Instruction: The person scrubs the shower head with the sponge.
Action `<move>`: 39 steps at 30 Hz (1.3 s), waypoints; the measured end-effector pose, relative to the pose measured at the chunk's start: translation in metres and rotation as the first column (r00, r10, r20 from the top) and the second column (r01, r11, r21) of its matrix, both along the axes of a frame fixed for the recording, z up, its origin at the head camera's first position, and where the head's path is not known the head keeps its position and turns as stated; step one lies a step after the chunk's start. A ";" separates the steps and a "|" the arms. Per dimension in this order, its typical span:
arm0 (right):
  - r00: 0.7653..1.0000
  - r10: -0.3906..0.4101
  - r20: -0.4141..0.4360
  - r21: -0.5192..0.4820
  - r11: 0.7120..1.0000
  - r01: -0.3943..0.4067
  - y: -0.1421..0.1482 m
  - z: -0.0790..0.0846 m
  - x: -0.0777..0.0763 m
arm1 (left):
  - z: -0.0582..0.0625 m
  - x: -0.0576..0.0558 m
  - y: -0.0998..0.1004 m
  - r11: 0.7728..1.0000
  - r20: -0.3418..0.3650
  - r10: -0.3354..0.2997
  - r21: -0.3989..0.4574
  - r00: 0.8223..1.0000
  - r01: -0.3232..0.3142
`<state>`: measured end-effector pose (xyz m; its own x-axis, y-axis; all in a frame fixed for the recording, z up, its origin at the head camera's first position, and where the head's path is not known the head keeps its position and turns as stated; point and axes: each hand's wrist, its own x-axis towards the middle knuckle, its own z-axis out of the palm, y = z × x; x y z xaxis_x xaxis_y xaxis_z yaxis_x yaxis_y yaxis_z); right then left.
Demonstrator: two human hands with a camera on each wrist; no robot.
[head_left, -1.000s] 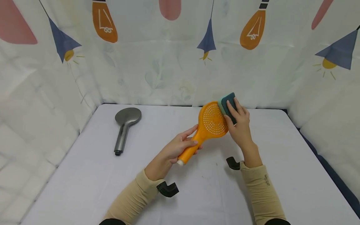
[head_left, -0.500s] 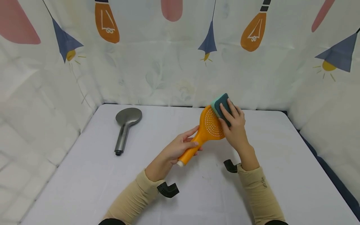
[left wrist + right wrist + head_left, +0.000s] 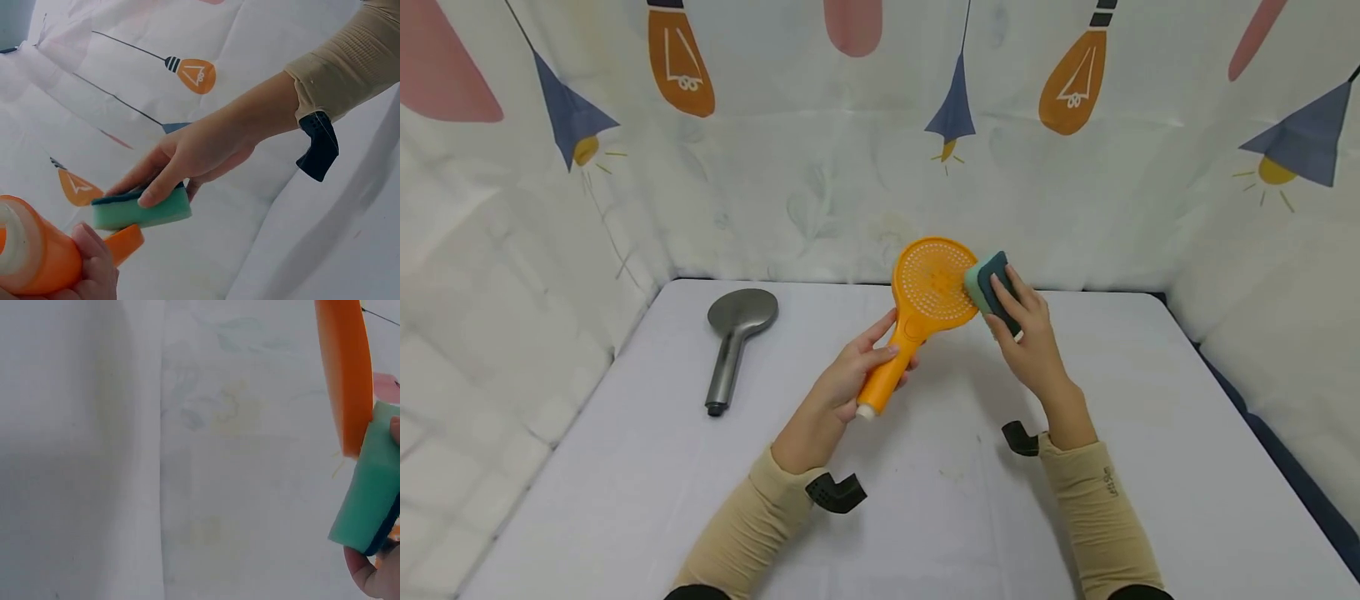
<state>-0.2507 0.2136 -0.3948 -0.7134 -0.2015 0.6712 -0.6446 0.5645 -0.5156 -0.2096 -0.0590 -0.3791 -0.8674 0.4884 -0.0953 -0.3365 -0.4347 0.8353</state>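
My left hand (image 3: 852, 371) grips the handle of an orange shower head (image 3: 936, 279), its round perforated face turned up toward the head camera and its white threaded end pointing at me. In my right hand (image 3: 1033, 342) is a sponge (image 3: 992, 287), light green with a dark green scouring layer, pinched between thumb and fingers. The sponge's light side touches the right rim of the shower head, as the left wrist view shows with the sponge (image 3: 144, 212) against the orange edge. In the right wrist view the shower head (image 3: 347, 375) appears edge-on beside the sponge (image 3: 369, 481).
A grey shower head (image 3: 733, 342) lies on the left part of the white-covered table (image 3: 625, 492). A patterned fabric curtain (image 3: 760, 167) stands behind the table and along its sides. Black wrist mounts (image 3: 837, 493) sit by both sleeves.
The left hand has raised the orange shower head up and to the left, baring its face. The sponge has gone from over the face's right part to its right rim.
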 end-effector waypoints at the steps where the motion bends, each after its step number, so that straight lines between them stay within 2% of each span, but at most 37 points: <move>1: 1.000 0.009 -0.022 0.018 1.000 -0.009 -0.003 -0.001 0.001 | 0.000 0.000 0.000 1.000 0.004 0.010 0.008 1.000 -0.010; 4: 0.993 0.036 -0.109 0.089 0.996 -0.026 -0.015 -0.002 0.005 | -0.001 -0.001 0.000 0.999 -0.014 0.038 -0.005 0.999 -0.039; 7: 0.985 0.078 -0.152 0.139 0.989 -0.057 -0.028 0.000 0.011 | -0.002 -0.001 0.002 0.997 -0.058 0.057 -0.040 0.997 -0.059; 10: 0.978 0.120 -0.170 0.163 0.982 -0.092 -0.039 0.004 0.018 | -0.004 -0.001 0.005 0.997 -0.109 0.044 -0.060 0.993 -0.051; 14: 0.972 0.134 -0.190 0.177 0.979 -0.101 -0.047 0.008 0.025 | -0.008 0.001 0.009 0.997 -0.150 0.010 -0.076 0.989 -0.022; 17: 0.970 0.144 -0.197 0.192 0.976 -0.106 -0.051 0.008 0.029 | -0.010 0.003 0.011 0.996 -0.157 0.001 -0.088 0.988 -0.015; 23: 0.958 0.202 -0.205 0.278 0.950 -0.141 -0.054 0.008 0.032 | -0.013 0.003 0.013 0.995 -0.169 -0.010 -0.102 0.986 -0.007; 28: 0.968 0.113 -0.225 0.205 0.976 -0.066 -0.047 0.006 0.026 | -0.009 0.004 0.011 0.995 -0.128 0.006 -0.099 0.992 -0.019; 31: 0.969 0.102 -0.226 0.177 0.982 -0.062 -0.047 0.005 0.027 | -0.008 0.004 0.009 0.995 -0.124 0.015 -0.094 0.992 -0.027; 36: 0.956 0.201 -0.213 0.202 0.966 -0.158 -0.054 0.006 0.033 | -0.008 0.003 0.008 0.996 -0.157 0.020 -0.084 0.987 -0.034; 39: 0.951 0.229 -0.206 0.230 0.956 -0.181 -0.055 0.006 0.034 | -0.008 0.002 0.007 0.997 -0.157 0.029 -0.072 0.987 -0.041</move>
<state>-0.2165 0.1584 -0.3888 -0.4748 -0.4777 0.7391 -0.8438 0.4857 -0.2281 -0.2078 -0.0520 -0.3870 -0.8911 0.4538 0.0072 -0.1855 -0.3785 0.9068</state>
